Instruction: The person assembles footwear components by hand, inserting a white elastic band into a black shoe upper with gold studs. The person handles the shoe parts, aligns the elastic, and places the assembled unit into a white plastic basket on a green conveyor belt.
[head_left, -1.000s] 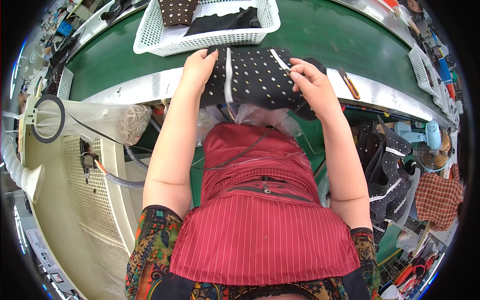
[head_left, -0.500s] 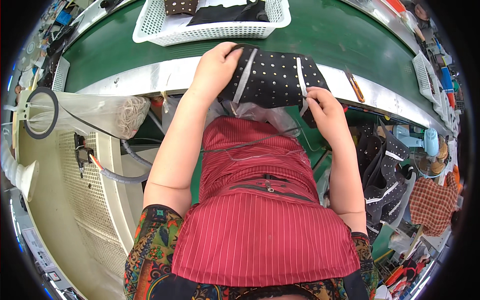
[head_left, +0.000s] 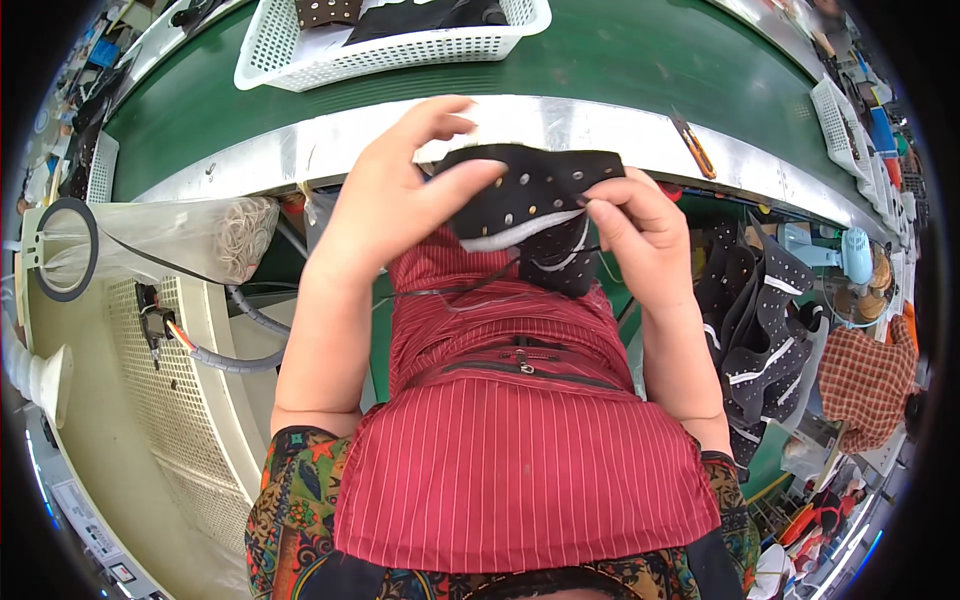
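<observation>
A black studded piece of material (head_left: 535, 180) with pale strips hangs folded above my lap, in front of the table's metal edge. Pinched between thumb and fingers, its right side is held by my right hand (head_left: 645, 235). At the left side, my left hand (head_left: 400, 195) has its fingers spread, and the thumb reaches over the dark material. Whether that thumb presses on it, I cannot tell. The lower part of the piece drops toward my red striped apron (head_left: 520, 450).
A white perforated basket (head_left: 400, 68) holding studded pieces stands on the green table top (head_left: 190, 130). An orange-handled cutter (head_left: 695, 148) lies on the metal edge. More black studded pieces (head_left: 750, 320) hang at right, near a small blue fan (head_left: 855, 255). A cream cabinet (head_left: 110, 400) flanks me at left.
The studded piece, earlier stretched out between both hands, is now folded over and lower. My left hand has loosened and spread its fingers; my right hand still pinches the piece.
</observation>
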